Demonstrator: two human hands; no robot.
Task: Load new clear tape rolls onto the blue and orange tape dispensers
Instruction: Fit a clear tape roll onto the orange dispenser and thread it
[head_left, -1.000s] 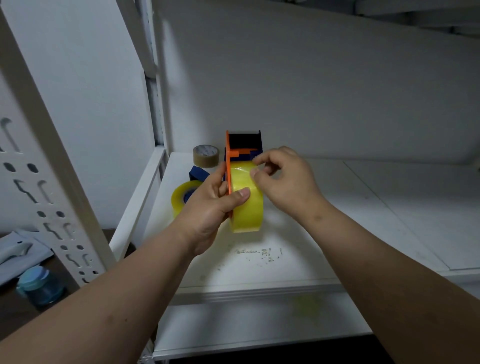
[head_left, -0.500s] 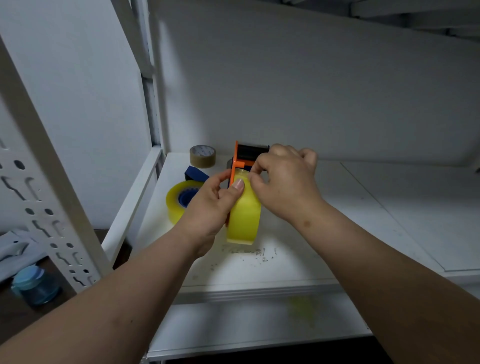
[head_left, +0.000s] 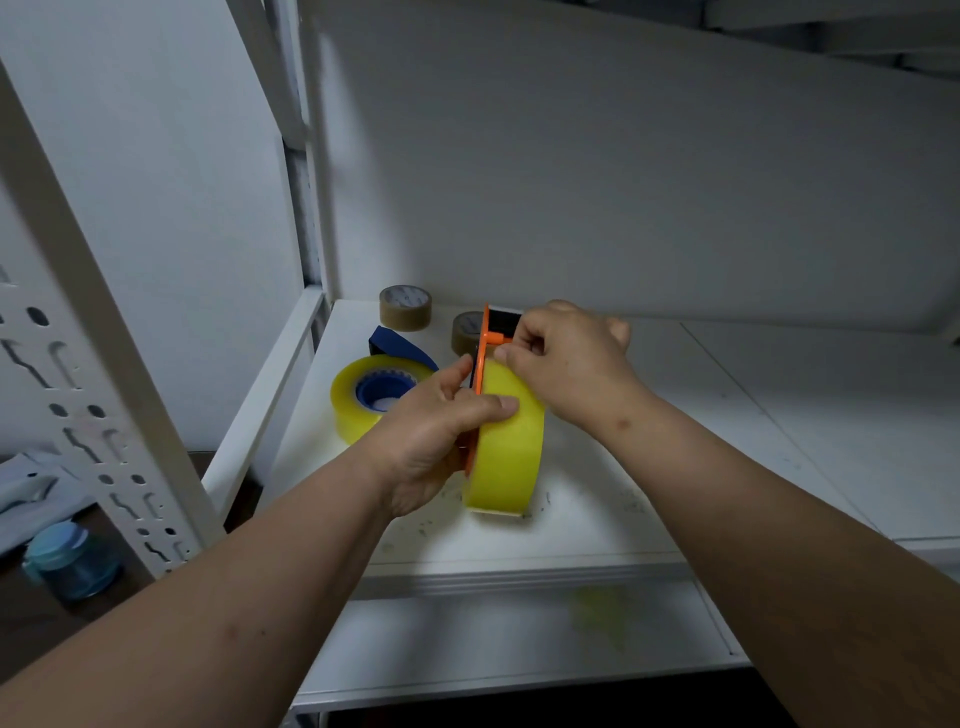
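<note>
The orange tape dispenser stands on edge over the white shelf, with a yellowish clear tape roll mounted on its right side. My left hand grips the dispenser and roll from the left, thumb lying across the roll's top. My right hand pinches the tape end at the top of the roll, by the dispenser's black front. The blue dispenser lies flat to the left, loaded with another clear roll.
Two brown tape rolls sit at the back of the shelf. A white perforated upright rises at the left. A blue-lidded jar stands on a lower dark surface. Small debris dots the shelf near the roll.
My right hand has shifted slightly up and back along the roll toward the dispenser's front, still pinching the tape end. My left hand keeps its grip.
</note>
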